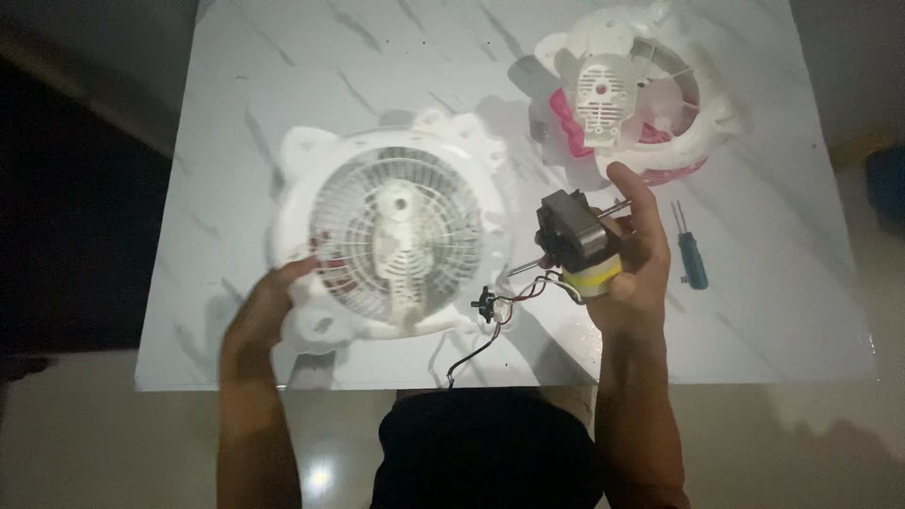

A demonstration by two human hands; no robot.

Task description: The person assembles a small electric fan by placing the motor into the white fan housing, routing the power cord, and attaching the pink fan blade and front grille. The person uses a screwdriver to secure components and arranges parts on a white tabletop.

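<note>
Black metal and yellow tape mark the small motor (pixel 577 243) clenched in the right hand (pixel 633 254), which is raised just above the table (pixel 754 311). Fingers wrap around the motor's far side, and the thumb points up toward the table's far edge. A thin steel shaft sticks out of the motor on both sides. Red, white and black wires (pixel 509 316) trail from the motor's underside down to a small black switch (pixel 485 304), and one dark wire runs on past the near table edge.

Just left of the motor lies a round white fan housing (pixel 396 236), flat on the table, with a ribbed grille and a white bracket across its centre. The left hand (pixel 269 306) rests on the housing's near left rim, fingers spread over the plastic, pressing rather than gripping.

Beyond the motor, at the far right of the table, sits a second fan housing (pixel 641 90), white with pink trim, tilted slightly. Right of the motor, close by the right hand, lies a blue-handled screwdriver (pixel 690 250). The table is white marble-patterned with grey veins.
</note>
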